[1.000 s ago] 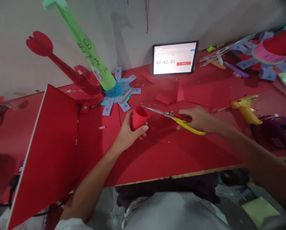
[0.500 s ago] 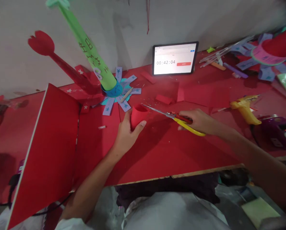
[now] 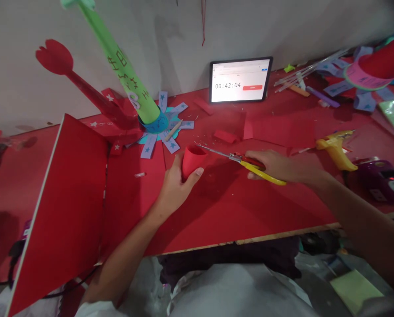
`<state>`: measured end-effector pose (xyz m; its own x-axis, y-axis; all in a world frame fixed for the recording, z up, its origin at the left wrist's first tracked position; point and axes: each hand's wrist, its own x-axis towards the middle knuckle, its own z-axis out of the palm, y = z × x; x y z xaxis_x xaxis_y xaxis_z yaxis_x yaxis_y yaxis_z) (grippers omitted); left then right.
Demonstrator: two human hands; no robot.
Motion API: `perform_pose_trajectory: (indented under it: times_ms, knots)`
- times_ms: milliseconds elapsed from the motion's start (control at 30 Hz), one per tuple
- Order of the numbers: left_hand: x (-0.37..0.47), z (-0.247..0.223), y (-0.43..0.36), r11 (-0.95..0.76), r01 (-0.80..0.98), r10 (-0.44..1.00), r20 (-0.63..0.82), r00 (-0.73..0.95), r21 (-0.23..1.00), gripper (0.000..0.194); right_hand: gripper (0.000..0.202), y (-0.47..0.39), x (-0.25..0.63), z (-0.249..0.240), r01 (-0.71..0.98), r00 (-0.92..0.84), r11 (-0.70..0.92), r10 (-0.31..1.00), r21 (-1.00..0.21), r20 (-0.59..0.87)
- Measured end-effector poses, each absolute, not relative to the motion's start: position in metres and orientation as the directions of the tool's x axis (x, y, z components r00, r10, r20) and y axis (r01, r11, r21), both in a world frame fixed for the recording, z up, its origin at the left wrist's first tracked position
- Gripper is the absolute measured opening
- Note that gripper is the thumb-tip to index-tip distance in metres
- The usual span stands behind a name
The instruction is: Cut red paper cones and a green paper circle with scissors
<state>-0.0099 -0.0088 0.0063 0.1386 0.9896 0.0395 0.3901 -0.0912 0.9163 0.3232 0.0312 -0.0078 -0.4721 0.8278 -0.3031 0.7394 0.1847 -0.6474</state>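
Observation:
My left hand (image 3: 180, 180) is wrapped round a short red paper tube (image 3: 193, 162), its open end tilted up. In my right hand (image 3: 266, 165) is a pair of scissors (image 3: 232, 157) with one red and one yellow handle. The blades point left and their tips lie at the tube's upper rim; whether they touch it I cannot tell. A rolled red paper piece (image 3: 225, 136) lies just behind the scissors, among small scraps.
A tall green tube (image 3: 131, 79) on a blue base and a red flower shape (image 3: 54, 57) stand back left. A red panel (image 3: 65, 207) rises at left. A tablet (image 3: 239, 80) leans on the wall. A yellow glue gun (image 3: 337, 149) lies right.
My left hand and the red tube have shifted very slightly right. The scissors remain almost in place, with their tips at the tube's rim.

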Motion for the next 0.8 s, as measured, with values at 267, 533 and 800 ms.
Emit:
perform_pose_trajectory:
  times_ms: [267,533,800]
  knots:
    - [-0.005,0.009,-0.015,-0.032,0.349,0.985,-0.030,0.171,0.936,0.061,0.045,0.027,0.320,-0.001,0.764,-0.465,0.180,0.820,-0.620,-0.334]
    - [-0.002,0.005,-0.019,0.097,0.190,0.960,-0.142,0.243,0.977,0.061,0.039,0.030,0.314,-0.002,0.736,-0.477,0.200,0.832,-0.647,-0.285]
    - [0.000,0.011,-0.018,0.121,0.100,0.945,-0.145,0.294,0.988,0.059,0.031,0.029,0.315,-0.004,0.707,-0.495,0.250,0.843,-0.661,-0.211]
